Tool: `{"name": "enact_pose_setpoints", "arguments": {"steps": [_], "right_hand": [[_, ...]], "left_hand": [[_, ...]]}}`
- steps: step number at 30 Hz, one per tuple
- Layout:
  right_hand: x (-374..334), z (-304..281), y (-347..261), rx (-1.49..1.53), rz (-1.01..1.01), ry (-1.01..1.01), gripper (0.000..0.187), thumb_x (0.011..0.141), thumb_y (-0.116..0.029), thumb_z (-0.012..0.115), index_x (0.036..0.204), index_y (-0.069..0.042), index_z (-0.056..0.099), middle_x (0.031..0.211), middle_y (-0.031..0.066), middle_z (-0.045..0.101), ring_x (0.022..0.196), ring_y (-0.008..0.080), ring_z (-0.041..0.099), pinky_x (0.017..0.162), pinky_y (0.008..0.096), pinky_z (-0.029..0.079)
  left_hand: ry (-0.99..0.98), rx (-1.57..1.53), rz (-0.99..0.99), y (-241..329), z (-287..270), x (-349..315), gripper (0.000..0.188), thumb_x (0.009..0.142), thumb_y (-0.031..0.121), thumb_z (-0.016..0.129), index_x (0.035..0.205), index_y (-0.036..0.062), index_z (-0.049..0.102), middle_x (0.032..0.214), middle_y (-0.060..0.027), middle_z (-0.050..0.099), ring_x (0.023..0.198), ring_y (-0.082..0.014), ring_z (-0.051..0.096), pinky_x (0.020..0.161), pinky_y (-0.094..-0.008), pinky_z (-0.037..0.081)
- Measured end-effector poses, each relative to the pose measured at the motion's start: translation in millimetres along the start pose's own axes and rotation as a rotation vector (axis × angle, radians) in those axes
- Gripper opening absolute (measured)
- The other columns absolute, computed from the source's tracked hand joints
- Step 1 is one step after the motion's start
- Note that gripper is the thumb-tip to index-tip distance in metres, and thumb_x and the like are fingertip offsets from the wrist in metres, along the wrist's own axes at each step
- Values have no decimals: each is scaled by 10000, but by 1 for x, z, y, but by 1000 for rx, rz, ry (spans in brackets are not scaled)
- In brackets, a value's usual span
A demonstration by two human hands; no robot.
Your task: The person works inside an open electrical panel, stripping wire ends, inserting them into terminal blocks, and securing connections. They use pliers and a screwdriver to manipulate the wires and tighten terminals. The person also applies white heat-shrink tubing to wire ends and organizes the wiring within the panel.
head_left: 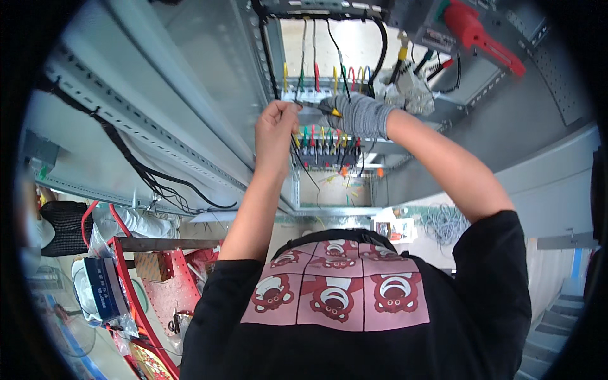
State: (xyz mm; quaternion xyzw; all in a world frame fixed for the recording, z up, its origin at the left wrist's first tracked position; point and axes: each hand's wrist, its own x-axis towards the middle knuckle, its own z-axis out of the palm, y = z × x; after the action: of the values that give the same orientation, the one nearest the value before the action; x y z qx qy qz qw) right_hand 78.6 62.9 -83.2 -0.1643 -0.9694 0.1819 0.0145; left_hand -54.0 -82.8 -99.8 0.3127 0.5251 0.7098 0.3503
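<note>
My left hand (277, 130), bare, is raised inside a metal electrical cabinet, with thumb and fingertips pinched together around a thin black wire (303, 73) that hangs from above. Facing it, my right hand (356, 115) wears a grey knitted glove and is closed around a slim dark hand tool (320, 108) with a yellow part at the grip. The tool's tip meets the wire close to my left fingertips; its exact kind is partly hidden. Just below both hands runs a row of terminals (326, 154) with red, yellow and green sleeved wires.
A red rotary handle (481, 38) juts out at the upper right. Black cable bundles (120, 142) run along the left frame. A red cart (136, 297) with boxes stands at lower left. Coiled grey cable (443, 223) lies on the floor to the right.
</note>
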Motion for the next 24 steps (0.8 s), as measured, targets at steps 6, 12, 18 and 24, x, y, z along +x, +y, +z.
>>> {"name": "enact_pose_setpoints", "arguments": {"steps": [6,12,18,24], "right_hand": [[-8,-1,-34,41,153,-17,390,886,-378,545,1076,-43,606,849,215,637,790,365,618,735,433,489],[-59,51,-37,452,321,350,322,851,-342,605,1009,-63,633,830,174,650,774,334,626,705,408,497],[-114,142,-105,971,283,497,483,799,-239,637,1244,-88,521,1025,168,622,890,307,602,799,370,467],[-144,167,-105,666,265,864,550,809,-269,652,1319,-166,475,1058,130,615,925,279,600,811,343,466]], "left_hand": [[-15,-30,-16,-2,-9,-9,147,922,130,529,933,-8,579,646,52,441,564,-21,346,513,-188,256],[-71,78,-147,-10,-9,-40,196,949,193,497,945,12,574,614,48,400,542,-25,307,491,-193,228],[-198,-105,-277,-19,-5,-87,261,969,233,444,1051,3,539,762,15,435,571,-32,296,502,-191,242],[-312,49,-140,-6,55,-143,258,968,156,451,1183,15,469,900,-4,458,715,-29,359,593,-183,278]]}}
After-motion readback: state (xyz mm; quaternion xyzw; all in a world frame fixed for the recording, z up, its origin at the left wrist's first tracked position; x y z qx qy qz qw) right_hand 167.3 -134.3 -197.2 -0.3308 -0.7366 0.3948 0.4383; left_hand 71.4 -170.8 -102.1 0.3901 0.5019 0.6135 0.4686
